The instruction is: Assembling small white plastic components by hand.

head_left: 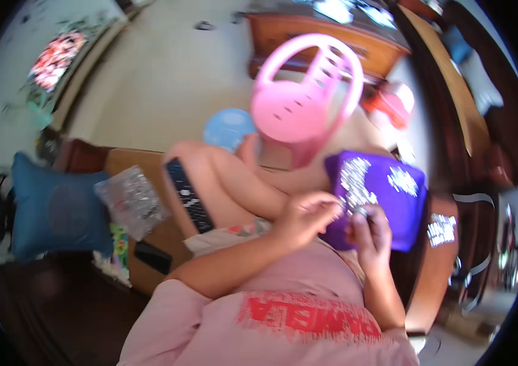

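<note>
My left hand (309, 218) is closed in a pinch above the near left side of a purple flat-topped surface (387, 216). What its fingertips hold, if anything, is too small and blurred to make out. Facing it, my right hand (370, 233) is closed, thumb and fingers pinching a small shiny silver piece (361, 211). Just beyond both hands a heap of small silver pieces (355, 182) lies on the purple surface, and a smaller heap (403, 181) sits at its far right. A clear plastic bag (132, 201) of similar silver pieces rests on the seat to my left.
A black remote control (189, 196) lies on my left leg, with a dark phone (153, 257) and a blue cushion (60, 207) farther left. More silver pieces (442, 229) sit on the wooden armrest (432, 274). Ahead stand a pink chair (289, 110) and a blue round object (228, 129).
</note>
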